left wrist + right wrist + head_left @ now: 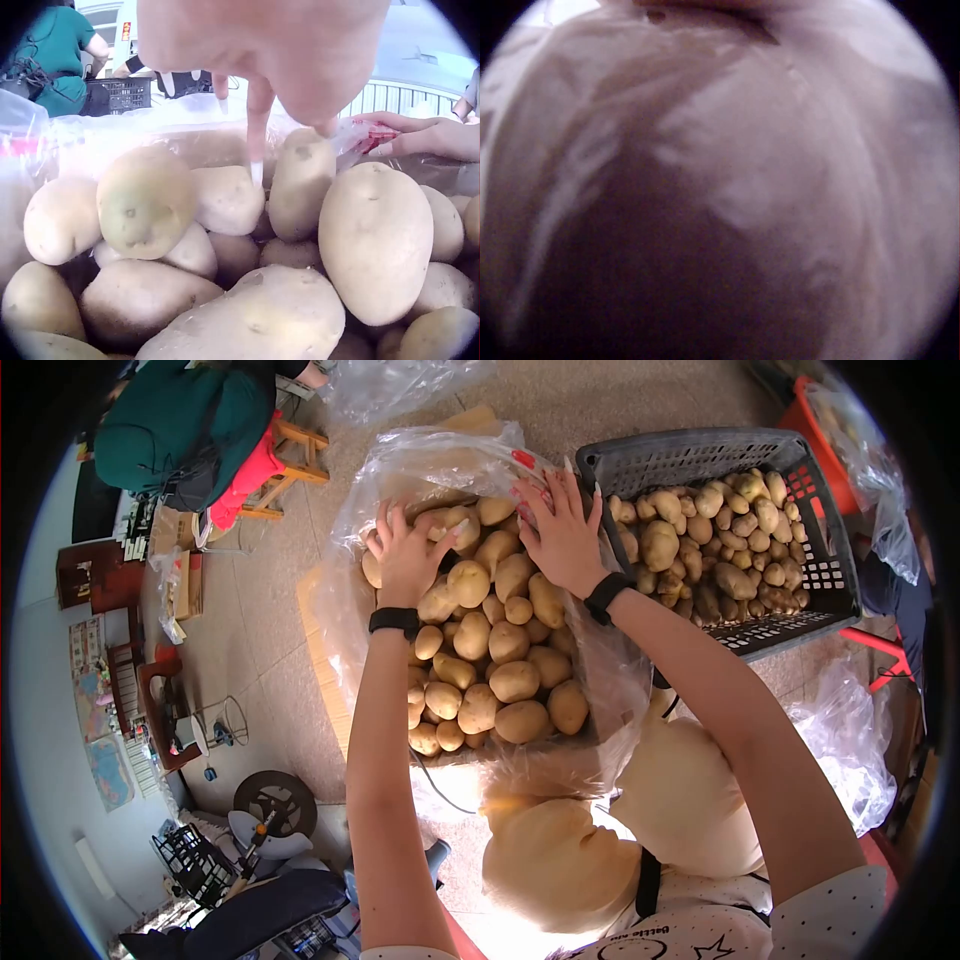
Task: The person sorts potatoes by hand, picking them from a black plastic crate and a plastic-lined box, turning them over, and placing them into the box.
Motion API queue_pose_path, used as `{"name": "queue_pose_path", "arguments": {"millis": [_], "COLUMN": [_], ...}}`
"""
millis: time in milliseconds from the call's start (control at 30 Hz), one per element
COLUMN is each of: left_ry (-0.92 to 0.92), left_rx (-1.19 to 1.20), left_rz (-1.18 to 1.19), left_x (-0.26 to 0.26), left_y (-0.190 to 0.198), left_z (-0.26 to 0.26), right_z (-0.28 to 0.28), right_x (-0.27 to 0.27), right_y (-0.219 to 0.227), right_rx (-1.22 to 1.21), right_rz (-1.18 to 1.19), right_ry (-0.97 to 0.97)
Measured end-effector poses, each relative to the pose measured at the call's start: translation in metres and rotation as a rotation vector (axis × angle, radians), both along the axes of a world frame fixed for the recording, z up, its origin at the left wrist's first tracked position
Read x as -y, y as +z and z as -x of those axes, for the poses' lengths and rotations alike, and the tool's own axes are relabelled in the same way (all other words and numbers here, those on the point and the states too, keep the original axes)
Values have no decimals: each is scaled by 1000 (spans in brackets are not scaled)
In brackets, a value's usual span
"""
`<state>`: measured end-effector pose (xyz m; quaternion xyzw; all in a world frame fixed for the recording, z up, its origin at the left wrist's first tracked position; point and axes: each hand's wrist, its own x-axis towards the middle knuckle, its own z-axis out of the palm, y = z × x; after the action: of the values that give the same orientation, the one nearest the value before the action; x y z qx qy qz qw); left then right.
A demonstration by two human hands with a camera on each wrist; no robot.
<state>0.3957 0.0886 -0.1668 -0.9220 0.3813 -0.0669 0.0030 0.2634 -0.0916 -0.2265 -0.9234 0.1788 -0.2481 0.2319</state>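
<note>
Potatoes [508,641] fill a clear plastic bag [350,550] that lines a cardboard box. My left hand [408,560] reaches over the far left of the pile. In the left wrist view its fingers [257,124] point down, and one fingertip is right at a pale potato [229,201]. Its thumb stretches toward another potato. My right hand [568,540] lies at the bag's far right side, fingers spread and mostly straight, against plastic with red print [523,459]. The right wrist view is filled by blurred, wrinkled plastic [727,165].
A black crate [690,450] of smaller potatoes [735,540] stands to the right, near a red-orange tub [825,450]. Loose clear plastic [845,750] lies at right. A person in green [165,425] sits on a wooden stool [295,460] at far left.
</note>
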Motion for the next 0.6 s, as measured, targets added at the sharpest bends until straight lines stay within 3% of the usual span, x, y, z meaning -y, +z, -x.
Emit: {"name": "queue_pose_path", "arguments": {"millis": [100,167,200,267,400,467,500,567,600], "left_ry": [70,250,252,359,302,146,147,330,331], "left_rx": [26,5,6,32,170,407,406,332,329], "left_rz": [79,238,233,110,172,-176,-171,-157,-158], "left_x": [-17,-34,-43,-57,-61,-67,-66,-58,-54], "left_y": [-4,-3,-2,-3,-28,-51,-56,-57,-56], "left_z": [-8,-16,-20,-25,-22,-18,-18,-14,-14], "right_z": [0,-1,-1,0,0,1,0,0,-1], "right_x": [1,0,1,0,1,0,0,2,2], "right_y": [0,-1,-2,-1,1,1,1,-1,-2], "right_rx": [-10,-13,-9,-7,-13,-14,-17,-23,-13], "right_rz": [8,16,15,12,2,-1,-2,1,2], "right_ry": [-2,-2,-1,0,4,6,7,7,1]}}
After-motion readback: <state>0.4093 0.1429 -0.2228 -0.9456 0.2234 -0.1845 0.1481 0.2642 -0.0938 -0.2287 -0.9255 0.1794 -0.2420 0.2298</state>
